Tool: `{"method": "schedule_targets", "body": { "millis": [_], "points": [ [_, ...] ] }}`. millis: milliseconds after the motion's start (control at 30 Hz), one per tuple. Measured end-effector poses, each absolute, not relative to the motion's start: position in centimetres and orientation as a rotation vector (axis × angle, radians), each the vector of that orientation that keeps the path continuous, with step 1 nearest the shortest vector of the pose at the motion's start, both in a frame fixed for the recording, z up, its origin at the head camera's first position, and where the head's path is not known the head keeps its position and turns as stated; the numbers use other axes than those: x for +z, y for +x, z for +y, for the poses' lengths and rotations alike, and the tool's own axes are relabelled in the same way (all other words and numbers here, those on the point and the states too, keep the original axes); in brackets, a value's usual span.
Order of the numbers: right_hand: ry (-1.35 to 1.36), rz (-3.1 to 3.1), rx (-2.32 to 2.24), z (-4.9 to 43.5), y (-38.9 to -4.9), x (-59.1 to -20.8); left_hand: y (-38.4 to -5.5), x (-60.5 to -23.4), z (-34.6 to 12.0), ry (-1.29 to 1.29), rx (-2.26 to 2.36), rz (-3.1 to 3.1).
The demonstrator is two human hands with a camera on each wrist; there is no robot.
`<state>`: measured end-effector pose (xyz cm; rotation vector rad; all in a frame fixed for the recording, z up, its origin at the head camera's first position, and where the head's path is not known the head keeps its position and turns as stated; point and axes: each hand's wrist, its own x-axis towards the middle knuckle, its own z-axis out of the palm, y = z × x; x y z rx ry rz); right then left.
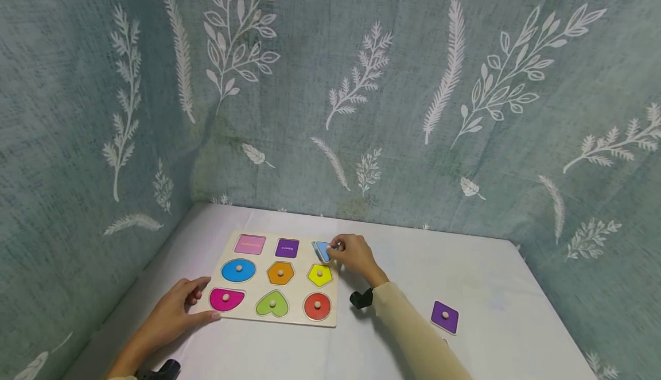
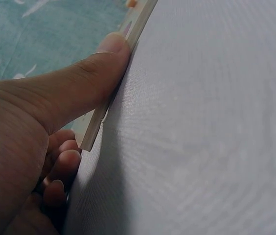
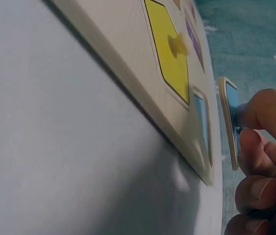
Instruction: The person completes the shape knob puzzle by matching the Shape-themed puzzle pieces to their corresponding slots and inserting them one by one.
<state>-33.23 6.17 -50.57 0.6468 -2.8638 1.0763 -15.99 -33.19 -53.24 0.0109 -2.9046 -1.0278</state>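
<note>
A wooden peg puzzle board [image 1: 299, 314] lies on the table, with colored shapes set in it. My right hand [image 1: 355, 254] pinches a blue triangle piece [image 1: 321, 249] by its knob. The piece [image 3: 229, 112] is held up over the light blue recess [image 3: 202, 120] at the board's far right corner, tilted in the right wrist view. My left hand [image 1: 178, 305] grips the board's near left corner, thumb [image 2: 96, 73] along the front edge and fingers curled at the side. The pink rectangle [image 1: 250, 244] and purple square [image 1: 287, 248] recesses hold no piece.
A loose purple square piece [image 1: 445, 317] with a knob lies on the white cloth [image 1: 496, 288] to the right. A small edge of something shows by my right sleeve [image 1: 420, 334]. A patterned fabric wall [image 1: 320, 110] stands behind the table and along its left side.
</note>
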Motion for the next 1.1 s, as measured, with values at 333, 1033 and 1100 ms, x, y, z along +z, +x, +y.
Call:
{"method": "schedule_targets", "body": {
  "millis": [333,1033,1100],
  "points": [
    [0.687,-2.876,0.998,5.2,-34.1,-51.4,-16.2,-53.5,-33.2,0.026,-1.046,-2.907],
    [0.585,-2.938,0.988,4.5,-34.3,-51.7,-16.1,-53.5,-33.2,0.030,-1.036,-2.913],
    [0.574,-2.949,0.994,4.5,-34.2,-51.7,-16.1,-53.6,-33.3,0.032,-1.037,-2.914]
  ]
}}
